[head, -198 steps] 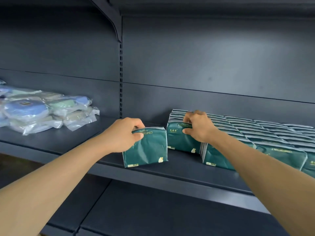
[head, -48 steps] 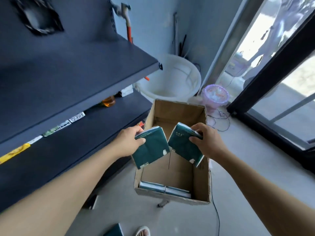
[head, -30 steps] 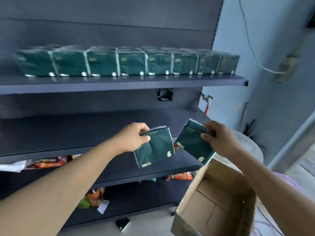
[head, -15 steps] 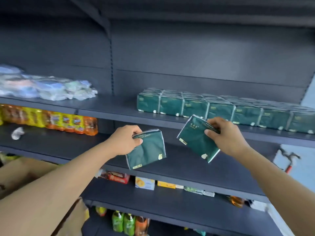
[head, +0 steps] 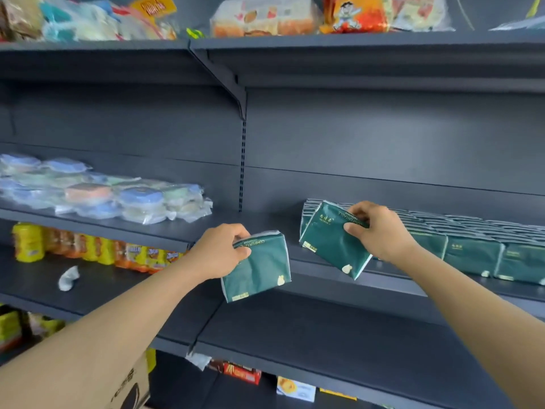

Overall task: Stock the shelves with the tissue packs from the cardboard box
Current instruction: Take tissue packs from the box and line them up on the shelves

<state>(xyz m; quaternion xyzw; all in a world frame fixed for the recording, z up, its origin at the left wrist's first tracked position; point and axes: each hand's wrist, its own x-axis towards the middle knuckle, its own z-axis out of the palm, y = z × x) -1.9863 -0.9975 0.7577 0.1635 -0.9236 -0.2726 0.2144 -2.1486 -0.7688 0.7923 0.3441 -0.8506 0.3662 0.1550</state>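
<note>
My left hand (head: 219,251) grips a dark green tissue pack (head: 259,268) by its top edge, held in front of the dark shelf (head: 383,280). My right hand (head: 379,230) pinches a second green tissue pack (head: 330,240), tilted, just in front of the left end of the row of stocked tissue packs (head: 477,252) on that shelf. Bare shelf lies to the left of the row, behind my left hand's pack.
Clear-wrapped blue and green sponges (head: 100,193) lie on the left part of the same shelf level. Yellow and orange bottles (head: 97,252) stand on the shelf below. Snack bags (head: 265,16) fill the top shelf. A cardboard box corner (head: 129,388) shows at bottom left.
Both hands have risen with their packs from the cardboard box to the shelf. The right pack has moved up close to the left end of the row, and the view has tilted upward.
</note>
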